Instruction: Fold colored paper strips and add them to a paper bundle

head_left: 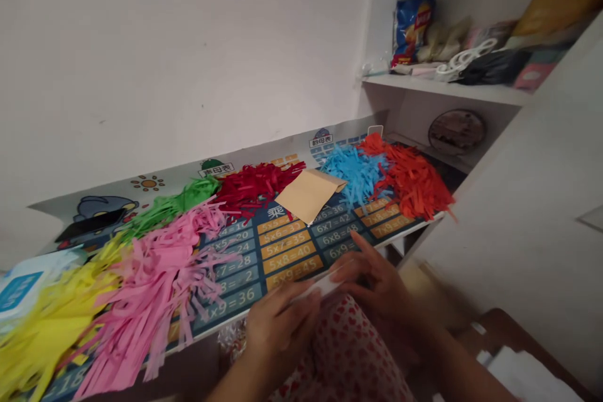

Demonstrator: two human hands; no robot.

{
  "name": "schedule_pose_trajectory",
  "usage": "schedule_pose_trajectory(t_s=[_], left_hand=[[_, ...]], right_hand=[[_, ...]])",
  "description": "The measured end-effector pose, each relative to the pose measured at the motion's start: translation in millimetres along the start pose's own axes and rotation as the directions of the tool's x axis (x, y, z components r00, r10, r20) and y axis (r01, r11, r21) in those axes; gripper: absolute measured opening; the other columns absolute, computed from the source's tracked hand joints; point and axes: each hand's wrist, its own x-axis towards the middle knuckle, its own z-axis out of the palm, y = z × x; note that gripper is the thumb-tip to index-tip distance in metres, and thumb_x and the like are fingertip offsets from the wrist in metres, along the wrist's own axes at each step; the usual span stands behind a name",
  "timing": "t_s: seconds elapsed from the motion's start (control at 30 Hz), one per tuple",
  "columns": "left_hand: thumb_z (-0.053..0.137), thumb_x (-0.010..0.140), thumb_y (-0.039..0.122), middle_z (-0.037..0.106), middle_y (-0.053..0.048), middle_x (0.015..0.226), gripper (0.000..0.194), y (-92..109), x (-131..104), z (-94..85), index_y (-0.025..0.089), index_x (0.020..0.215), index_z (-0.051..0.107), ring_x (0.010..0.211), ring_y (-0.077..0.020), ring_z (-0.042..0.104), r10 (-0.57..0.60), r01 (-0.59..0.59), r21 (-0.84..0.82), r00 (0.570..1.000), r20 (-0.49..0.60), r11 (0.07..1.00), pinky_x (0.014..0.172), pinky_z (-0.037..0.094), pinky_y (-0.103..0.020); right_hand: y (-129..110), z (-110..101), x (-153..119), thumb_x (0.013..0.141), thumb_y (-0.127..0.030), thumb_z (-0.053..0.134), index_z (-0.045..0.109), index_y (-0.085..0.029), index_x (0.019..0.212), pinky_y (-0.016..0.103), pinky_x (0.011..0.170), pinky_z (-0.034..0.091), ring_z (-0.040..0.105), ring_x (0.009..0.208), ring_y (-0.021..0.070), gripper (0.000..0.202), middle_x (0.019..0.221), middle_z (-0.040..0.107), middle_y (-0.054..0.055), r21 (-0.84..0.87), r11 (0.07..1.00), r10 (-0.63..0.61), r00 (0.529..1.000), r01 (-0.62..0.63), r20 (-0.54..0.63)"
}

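Just past the front edge of the desk, above the lap, my left hand [280,326] and my right hand [370,276] hold a small white piece [325,286] between them. It looks like a narrow folded strip; blur hides its exact kind. My left fingers pinch one end, while the right fingers close on the other with one finger stretched out. Beyond them a tan paper envelope [308,195] lies on the printed desk mat [235,276]. Fringed paper tassels are spread around it: dark red [254,185], blue [355,169], orange-red [414,182], pink [160,270], green [174,204] and yellow [51,320].
At the left lie a white-and-blue packet [23,286] and a black phone-like slab [94,226]. A wall shelf [447,89] at the upper right carries a blue snack bag [412,28] and other items. A round object [456,132] stands beneath it.
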Motion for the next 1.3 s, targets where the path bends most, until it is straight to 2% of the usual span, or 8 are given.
schedule_pose_trajectory(t_s=[0.1, 0.2, 0.3, 0.37, 0.43, 0.53, 0.67, 1.3], left_hand=[[0.062, 0.085, 0.015, 0.074, -0.006, 0.098, 0.026, 2, 6, 2.7, 0.027, 0.107, 0.067, 0.086, -0.0178, 0.072, 0.002, -0.001, -0.016, 1.000, 0.007, 1.000, 0.073, 0.058, -0.026], [0.063, 0.084, 0.013, 0.074, -0.005, 0.100, 0.033, 3, 7, 6.5, 0.029, 0.113, 0.065, 0.089, -0.0182, 0.071, -0.048, 0.048, -0.022, 0.999, 0.008, 0.999, 0.076, 0.058, -0.027], [0.064, 0.084, 0.013, 0.073, -0.005, 0.104, 0.038, 1, 4, 9.2, 0.031, 0.117, 0.064, 0.091, -0.0188, 0.071, -0.083, 0.084, 0.008, 0.996, -0.019, 0.996, 0.078, 0.058, -0.028], [0.064, 0.084, 0.013, 0.073, -0.005, 0.103, 0.037, 0, 4, 9.4, 0.031, 0.117, 0.065, 0.089, -0.0188, 0.071, -0.091, 0.091, 0.025, 0.996, -0.019, 0.996, 0.077, 0.059, -0.028], [0.063, 0.085, 0.014, 0.073, -0.005, 0.102, 0.034, 0, 5, 8.9, 0.029, 0.116, 0.065, 0.088, -0.0186, 0.071, -0.084, 0.084, 0.038, 0.996, -0.002, 0.996, 0.075, 0.059, -0.028], [0.064, 0.085, 0.014, 0.073, -0.006, 0.102, 0.032, 2, 6, 8.0, 0.027, 0.114, 0.066, 0.089, -0.0185, 0.071, -0.080, 0.079, 0.078, 0.997, 0.010, 0.994, 0.076, 0.059, -0.027], [0.062, 0.086, 0.013, 0.073, -0.007, 0.099, 0.024, 6, 7, 7.7, 0.020, 0.108, 0.068, 0.089, -0.0169, 0.071, 0.017, -0.014, 0.136, 1.000, -0.022, 0.991, 0.078, 0.059, -0.025], [0.056, 0.092, 0.023, 0.074, -0.009, 0.095, 0.023, 17, -5, 16.4, 0.013, 0.112, 0.063, 0.084, -0.0164, 0.071, 0.031, -0.022, 0.314, 0.999, -0.024, 0.949, 0.078, 0.056, -0.023]], right_hand=[[-4, -9, 6, 0.085, -0.038, 0.069, 0.024, -0.028, 0.150, 0.041, 0.090, 0.052, 0.066, 0.097, 0.0216, 0.080, 0.085, 0.073, 0.001, -0.003, 1.000, 0.030, 1.000, -0.030, -0.010], [-17, -21, 3, 0.074, -0.044, 0.077, 0.046, -0.031, 0.139, 0.042, 0.096, 0.047, 0.061, 0.106, 0.0245, 0.073, 0.099, 0.069, 0.004, -0.108, 0.992, 0.048, 0.989, -0.064, -0.141], [-32, -15, -12, 0.062, -0.057, 0.081, 0.069, -0.030, 0.107, 0.047, 0.101, 0.042, 0.055, 0.113, 0.0304, 0.054, 0.114, 0.060, 0.007, -0.050, 0.993, 0.074, 0.904, -0.104, -0.421], [-37, 4, -22, 0.065, -0.067, 0.072, 0.071, -0.028, 0.089, 0.047, 0.093, 0.048, 0.058, 0.106, 0.0305, 0.045, 0.108, 0.061, 0.008, 0.119, 0.989, 0.138, 0.865, -0.092, -0.482], [-34, 30, -27, 0.069, -0.064, 0.071, 0.070, -0.027, 0.076, 0.041, 0.076, 0.054, 0.064, 0.086, 0.0251, 0.038, 0.088, 0.064, 0.006, 0.380, 0.918, 0.280, 0.863, -0.112, -0.422], [-25, 64, -24, 0.063, -0.040, 0.082, 0.068, -0.023, 0.066, 0.027, 0.061, 0.049, 0.057, 0.061, 0.0150, 0.023, 0.064, 0.060, -0.001, 0.743, 0.642, 0.552, 0.787, -0.188, -0.277], [-21, 78, -16, 0.058, -0.031, 0.085, 0.068, -0.020, 0.064, 0.022, 0.061, 0.045, 0.054, 0.058, 0.0110, 0.021, 0.059, 0.062, -0.002, 0.859, 0.482, 0.697, 0.670, -0.174, -0.255], [-36, 77, -13, 0.058, -0.031, 0.081, 0.065, -0.017, 0.063, 0.023, 0.060, 0.044, 0.054, 0.059, 0.0119, 0.021, 0.062, 0.063, -0.001, 0.810, 0.536, 0.758, 0.557, -0.236, -0.339]])
